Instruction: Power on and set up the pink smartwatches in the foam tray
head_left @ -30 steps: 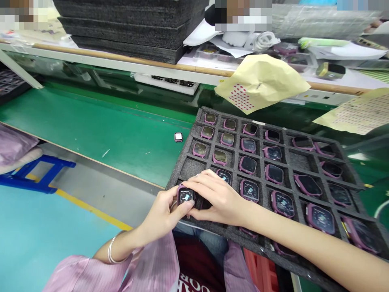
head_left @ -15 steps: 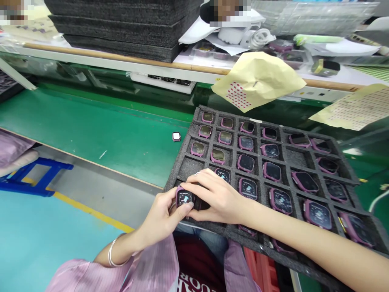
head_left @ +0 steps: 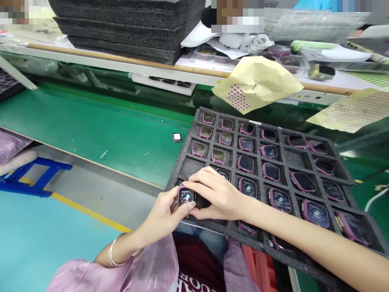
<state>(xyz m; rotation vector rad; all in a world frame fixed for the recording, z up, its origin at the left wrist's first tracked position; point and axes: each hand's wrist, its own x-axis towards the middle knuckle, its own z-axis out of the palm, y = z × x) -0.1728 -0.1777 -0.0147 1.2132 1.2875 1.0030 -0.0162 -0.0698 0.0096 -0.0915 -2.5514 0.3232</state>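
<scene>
A smartwatch [head_left: 186, 196] without a strap, purple-cased with a lit dial, is held over the near left corner of the black foam tray [head_left: 190, 167]. My left hand [head_left: 165, 211] grips it from the left, thumb along the lower edge of the screen. From the right, my right hand [head_left: 217, 194] closes its fingertips on the watch's upper and right edges. Several purple watches sit in the tray's compartments, some with lit dials, others dark. My right hand and forearm hide part of the near rows.
One small watch with a white screen [head_left: 176, 137] lies on the green bench [head_left: 121, 134], left of the tray. Black foam sheets [head_left: 127, 32] are stacked on the shelf behind. Yellow paper [head_left: 258, 83] hangs off the shelf edge. A blue stool [head_left: 39, 174] and another person's sleeve [head_left: 12, 146] are at left.
The view has shifted slightly. Both hands keep the same hold on the watch, and its dial still glows.
</scene>
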